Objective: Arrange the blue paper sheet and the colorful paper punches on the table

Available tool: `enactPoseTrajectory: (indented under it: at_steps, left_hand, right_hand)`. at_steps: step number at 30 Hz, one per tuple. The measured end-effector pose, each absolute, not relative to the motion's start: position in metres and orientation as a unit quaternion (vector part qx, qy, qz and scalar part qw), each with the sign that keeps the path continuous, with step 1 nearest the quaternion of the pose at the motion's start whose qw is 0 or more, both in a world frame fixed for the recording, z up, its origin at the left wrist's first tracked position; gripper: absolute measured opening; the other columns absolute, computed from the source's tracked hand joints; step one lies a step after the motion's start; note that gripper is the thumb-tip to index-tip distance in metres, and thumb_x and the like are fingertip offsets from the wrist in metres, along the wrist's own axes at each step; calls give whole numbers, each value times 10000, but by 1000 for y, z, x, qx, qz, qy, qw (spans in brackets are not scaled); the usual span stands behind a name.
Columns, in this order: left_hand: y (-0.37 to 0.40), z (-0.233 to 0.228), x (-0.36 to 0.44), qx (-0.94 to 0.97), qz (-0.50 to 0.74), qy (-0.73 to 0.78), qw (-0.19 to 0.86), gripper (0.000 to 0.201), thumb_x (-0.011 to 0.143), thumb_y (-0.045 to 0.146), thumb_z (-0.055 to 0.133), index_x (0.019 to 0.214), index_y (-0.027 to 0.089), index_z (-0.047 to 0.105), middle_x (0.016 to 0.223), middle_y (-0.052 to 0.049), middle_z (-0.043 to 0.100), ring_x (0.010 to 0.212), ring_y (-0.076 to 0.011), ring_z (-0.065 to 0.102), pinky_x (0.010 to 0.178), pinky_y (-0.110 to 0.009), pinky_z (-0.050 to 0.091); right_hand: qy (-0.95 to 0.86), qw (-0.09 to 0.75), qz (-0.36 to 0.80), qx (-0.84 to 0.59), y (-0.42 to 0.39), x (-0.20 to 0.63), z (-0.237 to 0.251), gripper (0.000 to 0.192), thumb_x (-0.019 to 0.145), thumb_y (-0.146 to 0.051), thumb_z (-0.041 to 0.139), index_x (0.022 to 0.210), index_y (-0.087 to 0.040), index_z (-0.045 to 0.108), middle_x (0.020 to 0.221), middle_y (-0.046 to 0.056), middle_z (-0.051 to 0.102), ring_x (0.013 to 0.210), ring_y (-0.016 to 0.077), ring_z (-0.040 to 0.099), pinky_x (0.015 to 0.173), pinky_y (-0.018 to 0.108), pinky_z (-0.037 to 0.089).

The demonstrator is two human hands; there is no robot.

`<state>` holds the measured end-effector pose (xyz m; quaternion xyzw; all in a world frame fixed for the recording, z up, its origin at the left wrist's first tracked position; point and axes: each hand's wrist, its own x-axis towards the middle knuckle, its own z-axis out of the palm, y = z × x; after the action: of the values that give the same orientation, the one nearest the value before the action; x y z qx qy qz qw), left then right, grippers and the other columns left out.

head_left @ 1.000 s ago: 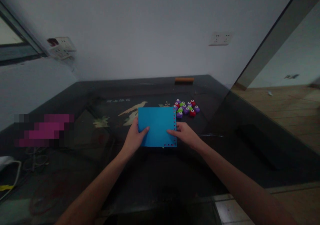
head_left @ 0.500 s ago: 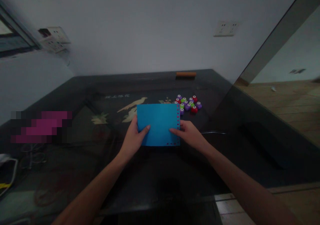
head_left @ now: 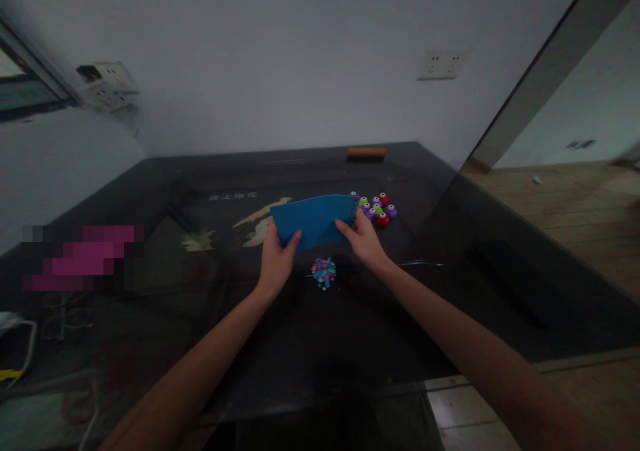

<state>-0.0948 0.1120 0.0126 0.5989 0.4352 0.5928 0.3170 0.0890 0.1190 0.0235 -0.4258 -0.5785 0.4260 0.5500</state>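
A sheet of blue paper (head_left: 316, 221) with a row of punched holes down its right edge is held in the air over the dark table. My left hand (head_left: 278, 254) grips its left side, thumb in front. My right hand (head_left: 364, 236) pinches its right side the same way. The sheet is tilted and its top edge bows slightly. Below it lies a small pile of blue and pink paper cutouts (head_left: 324, 272) on the tabletop. Several craft punches (head_left: 377, 211) in purple, green and red stand behind my right hand; the sheet hides some of them.
The dark glossy table (head_left: 400, 317) meets a white wall. An orange-brown stick (head_left: 367, 152) lies at its back edge. A dark flat object (head_left: 520, 281) rests at the right. White cables (head_left: 30, 344) and a blurred pink patch (head_left: 85, 254) are at the left.
Both hands have tipped and raised the blue sheet, so it now shows foreshortened. The pile of cutouts under it has come into view. The camera has shifted slightly.
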Motion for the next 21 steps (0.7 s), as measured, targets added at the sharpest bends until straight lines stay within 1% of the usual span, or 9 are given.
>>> enactPoseTrajectory:
  at_steps: [3,5,8,12,16,21]
  left_hand:
    - [120,-1,-96,579,593,441,343,414,789,315,624,1163,195,495,1164,-78,591,1101,-244,562,1004,-449,414]
    - [122,-8,-98,576,588,442,357,419,781,313,626,1156,194,482,1159,-85,596,1086,-249,576,982,-458,437]
    - [124,-11,-101,572,583,443,370,432,772,313,632,1148,194,454,1127,-87,604,1053,-249,595,936,-454,476]
    - [124,-11,-100,570,585,444,369,411,783,335,627,1129,202,451,1092,-71,597,1034,-236,594,935,-436,477]
    - [123,-11,-98,577,585,439,363,417,811,348,600,1176,203,459,1113,-71,594,1045,-232,582,974,-434,443]
    - [120,-14,-96,578,587,439,358,455,835,344,583,1242,199,443,1200,-91,570,1114,-243,553,1009,-438,408]
  right_hand:
    - [-585,534,405,-456,124,85,9,487,860,-269,511,1331,-223,397,1281,85,565,1169,227,534,996,417,442]
    - [-586,532,403,-460,125,84,2,521,856,-275,511,1354,-213,374,1302,91,549,1188,227,521,1004,416,432]
    - [-587,532,407,-455,124,84,-1,582,832,-279,544,1376,-210,350,1321,99,533,1201,226,513,1008,408,425]
    - [-586,547,415,-430,126,85,1,650,782,-280,597,1371,-187,336,1327,122,520,1195,228,517,1013,396,419]
    - [-595,555,404,-419,127,83,-2,674,781,-292,588,1383,-190,304,1338,130,502,1214,234,497,1025,406,402]
    - [-611,550,339,-458,124,78,-5,663,813,-270,542,1408,-194,259,1366,129,468,1246,226,463,1072,415,340]
